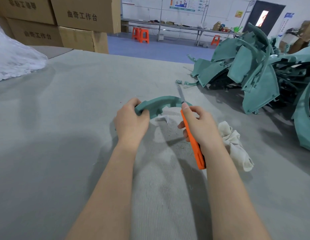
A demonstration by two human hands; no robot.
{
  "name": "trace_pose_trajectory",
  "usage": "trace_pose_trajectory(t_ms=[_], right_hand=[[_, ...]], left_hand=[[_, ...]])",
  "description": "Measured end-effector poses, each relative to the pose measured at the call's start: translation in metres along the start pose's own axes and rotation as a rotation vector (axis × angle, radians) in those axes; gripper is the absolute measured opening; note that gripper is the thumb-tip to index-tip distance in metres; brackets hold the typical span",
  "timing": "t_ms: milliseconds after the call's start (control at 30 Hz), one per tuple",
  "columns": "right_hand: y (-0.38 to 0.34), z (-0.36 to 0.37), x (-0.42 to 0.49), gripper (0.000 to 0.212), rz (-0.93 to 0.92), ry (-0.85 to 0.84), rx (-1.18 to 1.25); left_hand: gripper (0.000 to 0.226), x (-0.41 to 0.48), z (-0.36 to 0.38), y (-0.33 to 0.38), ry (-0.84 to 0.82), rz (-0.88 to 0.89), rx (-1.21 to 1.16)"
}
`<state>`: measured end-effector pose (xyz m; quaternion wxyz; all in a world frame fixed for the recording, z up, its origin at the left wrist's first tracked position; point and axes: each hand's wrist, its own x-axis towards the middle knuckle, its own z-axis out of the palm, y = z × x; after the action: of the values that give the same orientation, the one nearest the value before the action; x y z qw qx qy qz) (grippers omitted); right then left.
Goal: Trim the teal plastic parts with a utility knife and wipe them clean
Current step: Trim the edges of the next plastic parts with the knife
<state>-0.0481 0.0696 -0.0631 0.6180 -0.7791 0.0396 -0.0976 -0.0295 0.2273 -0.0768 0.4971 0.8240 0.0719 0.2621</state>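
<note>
Brown cardboard boxes (73, 23) are standing shut by the grey felt-covered table's (64, 118) far left corner — contents hidden. Your left hand (131, 118) is gripping the left end of a curved teal plastic part (161, 103) over the table's middle, its arc running left to right, bowing away from you. Your right hand (201, 125) is clasping an orange utility knife (194, 144), blade (181, 94) pointing away, crossing the part's right end.

1. Both bare forearms reach forward, side by side.
2. The left hand (131, 118), back upward, curls its fingers round the curved teal part (159, 102).
3. The right hand (201, 126) grips the orange knife (194, 144), thumb stretched along its top.
</note>
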Motion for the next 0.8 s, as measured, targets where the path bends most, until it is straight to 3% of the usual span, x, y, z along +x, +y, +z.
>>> trace_pose_trajectory(t_ms=[67, 133, 233, 300, 400, 500, 600, 700, 767, 800], right_hand=[[0.001, 0.003, 0.001, 0.023, 0.002, 0.041, 0.101], [0.000, 0.006, 0.002, 0.040, 0.003, 0.089, 0.209], [-0.002, 0.005, 0.003, 0.052, -0.022, 0.171, 0.365], [-0.003, 0.003, 0.002, 0.043, -0.027, 0.203, 0.426], [-0.002, 0.001, 0.003, 0.014, -0.030, 0.188, 0.413], [-0.001, 0.000, 0.005, 0.019, -0.018, 0.177, 0.365], [0.000, 0.001, 0.006, 0.018, -0.019, 0.185, 0.346], [-0.001, 0.002, 0.006, 0.018, -0.023, 0.181, 0.338], [-0.003, 0.003, 0.005, 0.016, -0.022, 0.177, 0.353], [-0.003, 0.004, 0.005, 0.015, -0.022, 0.177, 0.358]], left_hand=[[0.021, -0.004, 0.001, 0.005, 0.047, 0.066, -0.033], [0.016, -0.006, 0.003, 0.007, 0.101, 0.182, -0.018], [0.020, -0.003, 0.007, 0.000, 0.078, 0.311, 0.023], [0.019, -0.001, 0.010, -0.003, 0.051, 0.342, -0.008], [0.023, -0.001, 0.014, -0.001, 0.031, 0.312, -0.170], [0.028, 0.000, 0.015, -0.002, -0.010, 0.267, -0.281], [0.033, -0.001, 0.017, -0.004, 0.075, 0.309, -0.129], [0.057, -0.001, 0.016, -0.004, 0.130, 0.182, -0.104], [0.057, 0.002, 0.013, -0.002, 0.092, -0.111, -0.386], [0.046, 0.003, 0.010, 0.001, 0.056, -0.305, -0.609]])
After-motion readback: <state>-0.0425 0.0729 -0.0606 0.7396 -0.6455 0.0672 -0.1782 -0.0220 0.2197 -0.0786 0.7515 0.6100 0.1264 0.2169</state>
